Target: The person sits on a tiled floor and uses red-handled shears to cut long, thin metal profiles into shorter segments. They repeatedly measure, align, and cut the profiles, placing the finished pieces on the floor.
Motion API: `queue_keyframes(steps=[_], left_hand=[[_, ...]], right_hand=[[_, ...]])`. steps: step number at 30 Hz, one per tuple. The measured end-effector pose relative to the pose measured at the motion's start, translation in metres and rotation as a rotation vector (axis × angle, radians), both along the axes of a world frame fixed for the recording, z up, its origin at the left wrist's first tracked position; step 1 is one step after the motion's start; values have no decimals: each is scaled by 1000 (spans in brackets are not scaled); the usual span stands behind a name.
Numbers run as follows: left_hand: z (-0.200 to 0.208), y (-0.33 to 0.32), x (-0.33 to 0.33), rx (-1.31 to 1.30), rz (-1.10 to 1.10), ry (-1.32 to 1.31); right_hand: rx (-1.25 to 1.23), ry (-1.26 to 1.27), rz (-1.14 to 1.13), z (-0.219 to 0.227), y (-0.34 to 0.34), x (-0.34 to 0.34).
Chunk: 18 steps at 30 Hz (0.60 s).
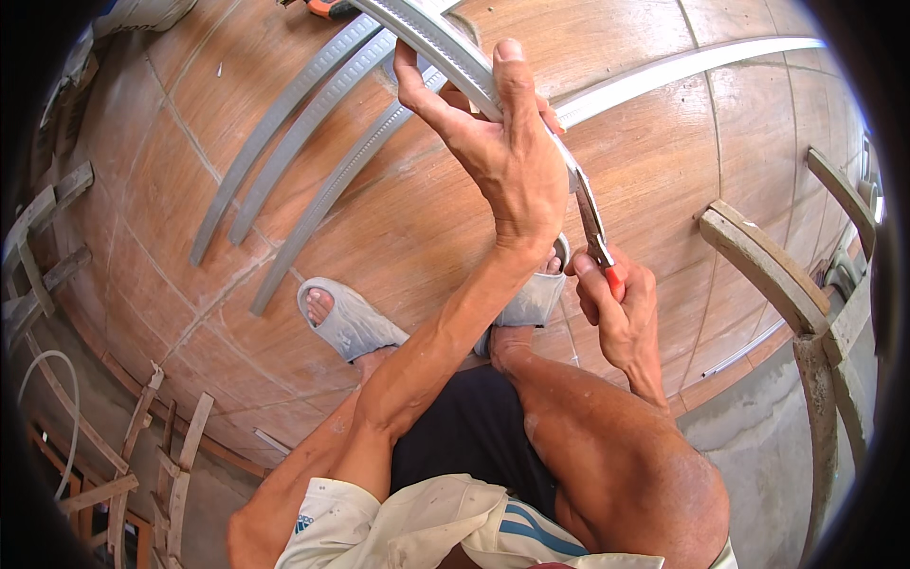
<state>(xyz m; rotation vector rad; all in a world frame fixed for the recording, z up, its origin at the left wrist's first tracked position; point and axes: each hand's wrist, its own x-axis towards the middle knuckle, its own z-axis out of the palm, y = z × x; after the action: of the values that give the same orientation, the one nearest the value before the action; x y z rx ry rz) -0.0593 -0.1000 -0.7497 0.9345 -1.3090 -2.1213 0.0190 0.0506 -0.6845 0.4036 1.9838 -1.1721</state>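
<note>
My left hand (pixel 507 156) is closed around a ribbed grey metal channel (pixel 431 38), which slants from the top of the view down past my palm. In my right hand (pixel 626 308) is a pair of tin snips (pixel 591 223) with red grips. The snips' jaws meet the lower end of the channel just below my left hand; whether they have cut into it I cannot tell. Several more grey metal channels (pixel 318 123) lie side by side on the floor left of my left hand.
A long pale metal profile (pixel 692 68) runs across the tiled floor (pixel 626 28) to the right. An orange and black tool (pixel 332 9) sits at the top edge. Wooden trestles (pixel 773 270) stand at right, with wooden frames (pixel 175 465) at left. My feet wear grey slides (pixel 346 313).
</note>
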Motion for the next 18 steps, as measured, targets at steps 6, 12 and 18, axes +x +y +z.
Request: queue_keyframes(steps=[6,12,18], left_hand=[[0,0,2,92,-9,-32],[0,-2,4,251,-55,48],[7,-34,0,362,-157,123]], right_hand=[[8,66,-13,-10,-1,9],[-95,15,3,-9,1,11],[-285,164,92,-17,24,11]])
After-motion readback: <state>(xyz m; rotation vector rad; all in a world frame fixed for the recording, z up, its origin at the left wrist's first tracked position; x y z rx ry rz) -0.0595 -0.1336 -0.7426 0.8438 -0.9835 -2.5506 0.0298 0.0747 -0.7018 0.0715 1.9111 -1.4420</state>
